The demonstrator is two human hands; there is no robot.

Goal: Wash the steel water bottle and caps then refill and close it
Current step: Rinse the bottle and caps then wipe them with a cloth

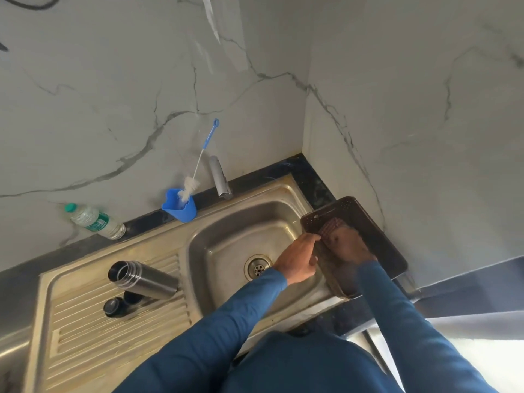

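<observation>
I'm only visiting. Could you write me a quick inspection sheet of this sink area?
Surface: steel sink with a ribbed drainboard.
Job's things: open steel bottle lying on the drainboard, two dark caps beside it.
Clutter: bottle brush in a blue holder, plastic water bottle, dark tray holding a checked cloth.
Hands: left hand at the tray's edge; right hand in the tray.
Cables: nothing seen.
Surroundings: marble-patterned walls, tap.
</observation>
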